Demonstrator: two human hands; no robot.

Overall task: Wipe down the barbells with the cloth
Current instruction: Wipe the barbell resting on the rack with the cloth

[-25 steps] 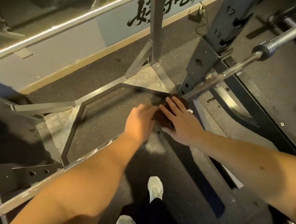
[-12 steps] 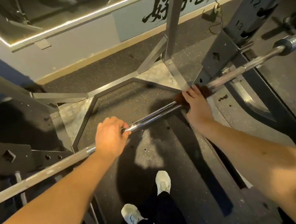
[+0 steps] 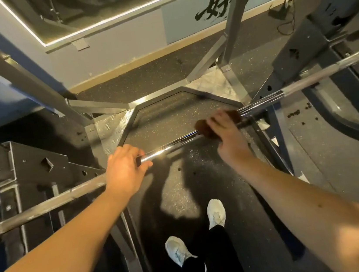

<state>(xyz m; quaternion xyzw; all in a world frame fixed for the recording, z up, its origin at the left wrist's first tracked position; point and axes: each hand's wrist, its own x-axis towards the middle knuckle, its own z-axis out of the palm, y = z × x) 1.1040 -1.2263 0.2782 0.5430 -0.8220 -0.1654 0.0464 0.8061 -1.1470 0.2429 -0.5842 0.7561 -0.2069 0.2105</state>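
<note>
Item under inspection: one long chrome-steel barbell (image 3: 171, 147), lying level across the frame from lower left to upper right. It appears to be seated in the supports of a grey steel rack (image 3: 234, 25), though the contact points are not plainly visible.

A dark brown cloth (image 3: 204, 130) is wrapped round the shaft right of centre. The right hand (image 3: 226, 134) grasps it from above, fingers curled over cloth and bar together. Hand and cloth are both blurred. The left hand (image 3: 123, 168) is clenched round the bare shaft well to the left of the cloth, apparently steadying the bar.

Step in hand, as judged: a wiping stroke along the central part of the shaft. The section between the hands shines. The duller knurled lengths toward either end look untouched, so the task is assessed as partly done on this bar.

Next move, as judged: run the cloth toward an unwiped end with firm pressure. The left hand must hold the bar against rolling, or shift clear if the stroke comes its way.

Surroundings: a black speckled rubber floor (image 3: 171, 114), the person's two white shoes (image 3: 216, 213) below the bar, dark crumbs (image 3: 294, 112) on the floor to the right, and a pale blue wall panel (image 3: 181, 17) with black brush lettering behind.
</note>
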